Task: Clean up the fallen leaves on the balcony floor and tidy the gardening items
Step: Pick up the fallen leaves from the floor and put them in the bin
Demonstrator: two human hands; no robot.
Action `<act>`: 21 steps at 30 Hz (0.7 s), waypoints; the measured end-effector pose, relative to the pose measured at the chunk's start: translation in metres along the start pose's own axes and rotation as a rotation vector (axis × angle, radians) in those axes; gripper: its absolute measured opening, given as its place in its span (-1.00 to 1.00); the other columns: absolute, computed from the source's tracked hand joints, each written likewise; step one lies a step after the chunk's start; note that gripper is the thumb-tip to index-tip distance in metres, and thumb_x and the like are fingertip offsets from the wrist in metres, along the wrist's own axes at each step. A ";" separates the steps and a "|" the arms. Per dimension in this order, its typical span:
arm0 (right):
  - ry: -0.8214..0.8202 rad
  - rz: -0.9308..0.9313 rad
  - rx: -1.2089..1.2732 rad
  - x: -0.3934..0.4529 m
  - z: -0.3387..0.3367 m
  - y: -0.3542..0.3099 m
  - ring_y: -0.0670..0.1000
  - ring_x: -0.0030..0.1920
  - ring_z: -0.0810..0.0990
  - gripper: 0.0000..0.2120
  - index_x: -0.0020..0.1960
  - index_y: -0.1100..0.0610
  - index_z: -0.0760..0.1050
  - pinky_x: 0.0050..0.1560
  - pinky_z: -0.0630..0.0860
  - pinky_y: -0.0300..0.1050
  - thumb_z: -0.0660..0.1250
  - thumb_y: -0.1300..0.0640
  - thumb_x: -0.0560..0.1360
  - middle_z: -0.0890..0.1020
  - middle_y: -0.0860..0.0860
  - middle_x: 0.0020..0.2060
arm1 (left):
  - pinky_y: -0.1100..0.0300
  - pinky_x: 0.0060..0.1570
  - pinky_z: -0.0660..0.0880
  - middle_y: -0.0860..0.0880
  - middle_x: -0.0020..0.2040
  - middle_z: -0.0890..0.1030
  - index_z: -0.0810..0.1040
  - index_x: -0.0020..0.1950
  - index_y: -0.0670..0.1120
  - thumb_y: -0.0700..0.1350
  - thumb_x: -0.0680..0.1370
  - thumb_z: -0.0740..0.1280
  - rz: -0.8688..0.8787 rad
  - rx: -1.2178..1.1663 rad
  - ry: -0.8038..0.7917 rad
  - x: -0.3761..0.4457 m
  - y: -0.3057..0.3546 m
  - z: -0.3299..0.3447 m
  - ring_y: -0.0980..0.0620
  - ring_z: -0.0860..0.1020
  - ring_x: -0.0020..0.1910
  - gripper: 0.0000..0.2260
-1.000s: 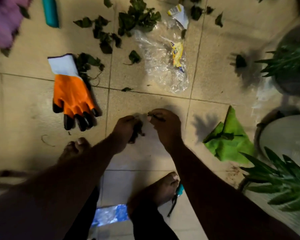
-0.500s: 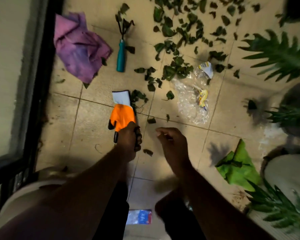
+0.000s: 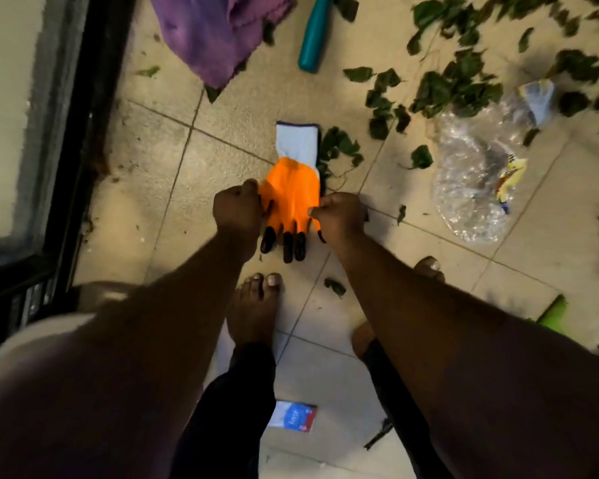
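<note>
**A:** While both hands are down at the glove (image 3: pixel 293 191), I read this as the tidy step, not the leaf step. Left hand (image 3: pixel 237 210) is curled into a fist at the glove's left edge, thumb side. Right hand (image 3: pixel 339 216) is closed at the right edge, thumb and forefinger pressed together at the orange fabric. Looks like a pinch on the glove, but I can't confirm fabric between the fingers.

**B:** Glove position?

**A:** Flat on the tile, just ahead of the bare feet. White cuff points away from me, black fingertips toward me. A sprig of leaves (image 3: pixel 339 150) lies against its right side, touching the cuff.

**B:** Left hand holding anything?

**A:** Can't tell. Fist is shut, contents hidden.

**B:** Rest of the job?

**A:** Mostly undone, I'd judge. Bulk of the leaf litter (image 3: pixel 453 84) is spread upper right. Clear bag (image 3: pixel 471 188) lies to the right, near the glove but apart from it. Purple cloth (image 3: pixel 218 32) and a teal handle (image 3: pixel 313 36) sit at the top, well apart from the hands. One stray leaf (image 3: pixel 335 286) lies between the feet.

**B:** Next move?

**A:** My guess: lift the glove by both edges, or open the cuff to put it on. Either way it needs a firm two-sided grip and a clean lift, so the sprig at the cuff doesn't drag along. View is blurred, so edge contact is uncertain.
</note>
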State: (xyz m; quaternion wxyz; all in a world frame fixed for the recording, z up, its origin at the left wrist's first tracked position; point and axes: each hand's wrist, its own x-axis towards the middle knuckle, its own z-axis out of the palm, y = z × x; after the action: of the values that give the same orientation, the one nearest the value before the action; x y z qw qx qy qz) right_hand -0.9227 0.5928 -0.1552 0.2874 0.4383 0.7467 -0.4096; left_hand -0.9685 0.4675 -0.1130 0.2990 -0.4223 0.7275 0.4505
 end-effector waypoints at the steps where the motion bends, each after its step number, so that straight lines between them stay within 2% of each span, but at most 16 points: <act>1: 0.004 -0.029 -0.015 -0.005 0.005 -0.004 0.09 -0.05 0.60 -0.85 -0.02 0.24 0.62 -0.12 0.39 -0.21 0.43 0.20 0.43 0.67 0.13 -0.06 | 0.27 -0.45 0.33 -0.11 -0.37 0.41 0.39 -0.34 -0.09 -0.07 0.58 0.25 0.010 -0.093 0.027 0.001 0.002 -0.002 0.02 0.34 -0.49 -0.70; 3: -0.069 -0.144 -0.002 -0.023 0.016 -0.019 0.10 -0.08 0.61 -0.90 -0.05 0.21 0.62 -0.13 0.43 -0.19 0.38 0.22 0.46 0.66 0.12 -0.12 | 0.30 -0.54 0.26 -0.18 -0.38 0.40 0.38 -0.38 -0.14 -0.10 0.58 0.25 0.035 -0.243 0.093 0.003 0.005 -0.013 -0.02 0.32 -0.52 -0.67; 4: -0.160 -0.219 0.011 -0.036 0.021 -0.027 0.06 -0.15 0.60 -0.93 -0.06 0.18 0.60 -0.17 0.44 -0.19 0.35 0.24 0.48 0.64 0.08 -0.18 | 0.25 -0.53 0.30 -0.17 -0.41 0.42 0.39 -0.39 -0.16 -0.08 0.58 0.25 0.102 -0.204 0.154 0.003 0.007 -0.022 -0.03 0.34 -0.51 -0.65; 6: -0.397 -0.349 0.064 -0.063 0.029 -0.040 -0.07 -0.22 0.56 -0.89 -0.04 0.17 0.55 -0.22 0.46 -0.25 0.28 0.31 0.52 0.58 0.02 -0.23 | 0.06 -0.44 0.39 -0.19 -0.45 0.48 0.45 -0.40 -0.20 0.01 0.57 0.21 0.342 -0.032 0.336 0.007 0.010 -0.042 -0.10 0.44 -0.47 -0.59; 8: -0.449 -0.517 -0.099 -0.073 0.030 -0.040 -0.15 -0.20 0.55 -0.90 0.01 0.27 0.56 -0.16 0.47 -0.31 0.29 0.33 0.52 0.60 0.03 -0.20 | -0.01 -0.40 0.34 -0.25 -0.47 0.47 0.44 -0.41 -0.24 0.03 0.58 0.19 0.523 0.065 0.518 0.015 0.017 -0.060 -0.13 0.45 -0.46 -0.55; 10: -0.398 -0.486 -0.154 -0.061 0.023 -0.028 -0.11 -0.09 0.57 -0.86 0.03 0.27 0.59 -0.05 0.49 -0.27 0.37 0.28 0.48 0.64 0.08 -0.11 | -0.02 -0.42 0.27 -0.24 -0.49 0.40 0.37 -0.43 -0.17 0.01 0.59 0.20 0.626 0.034 0.552 0.017 0.024 -0.069 -0.09 0.37 -0.48 -0.57; 12: -0.188 -0.388 -0.131 -0.035 0.005 -0.021 0.05 0.09 0.56 -0.78 0.09 0.20 0.56 0.10 0.56 -0.04 0.41 0.27 0.44 0.57 0.13 0.09 | 0.04 -0.43 0.26 -0.13 -0.52 0.32 0.32 -0.45 -0.12 -0.02 0.60 0.21 0.656 0.001 0.484 0.018 0.028 -0.067 0.05 0.32 -0.50 -0.58; 13: -0.080 -0.380 -0.141 -0.018 -0.006 -0.019 0.11 0.19 0.50 -0.67 0.16 0.15 0.52 0.15 0.55 0.04 0.45 0.23 0.42 0.49 0.14 0.21 | 0.05 -0.44 0.29 -0.09 -0.53 0.31 0.31 -0.46 -0.12 -0.02 0.60 0.20 0.653 -0.012 0.442 0.019 0.027 -0.064 0.07 0.33 -0.51 -0.57; 15: 0.068 -0.397 -0.394 0.015 -0.026 -0.019 0.21 0.39 0.27 -0.32 0.40 0.03 0.32 0.29 0.43 0.11 0.51 0.01 0.36 0.25 0.16 0.42 | 0.02 -0.43 0.42 -0.10 -0.54 0.39 0.34 -0.46 -0.16 0.04 0.60 0.17 0.579 -0.055 0.343 0.026 0.021 -0.055 -0.02 0.40 -0.53 -0.53; 17: 0.083 -0.448 -0.655 0.037 -0.033 -0.022 0.28 0.49 0.03 -0.01 0.52 -0.07 0.03 0.39 0.20 0.20 0.49 -0.26 0.27 0.02 0.17 0.52 | -0.06 -0.39 0.51 -0.08 -0.53 0.48 0.42 -0.46 -0.14 0.13 0.58 0.14 0.468 -0.051 0.277 0.030 0.014 -0.046 -0.10 0.48 -0.52 -0.50; 18: 0.061 -0.499 -0.733 0.044 -0.029 -0.020 0.31 0.50 -0.04 0.06 0.53 -0.09 -0.06 0.43 0.11 0.25 0.44 -0.36 0.24 -0.04 0.18 0.53 | -0.09 -0.38 0.52 -0.05 -0.53 0.49 0.44 -0.46 -0.12 0.14 0.58 0.14 0.430 -0.041 0.282 0.031 0.008 -0.042 -0.12 0.50 -0.50 -0.50; 21: -0.006 -0.732 -0.933 0.042 -0.006 -0.007 0.38 0.49 -0.11 0.06 0.54 -0.08 -0.10 0.44 0.04 0.34 0.21 -0.54 0.24 -0.05 0.19 0.54 | -0.04 -0.29 0.47 0.00 -0.52 0.43 0.49 -0.43 -0.13 0.07 0.59 0.18 0.383 -0.011 0.324 0.033 -0.013 -0.029 -0.04 0.47 -0.43 -0.55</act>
State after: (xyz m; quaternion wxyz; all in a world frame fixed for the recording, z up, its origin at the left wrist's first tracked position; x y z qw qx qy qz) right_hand -0.9478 0.6134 -0.1829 0.2919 -0.0214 0.9497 -0.1117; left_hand -0.9744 0.4265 -0.1331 0.0856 -0.3451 0.8303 0.4292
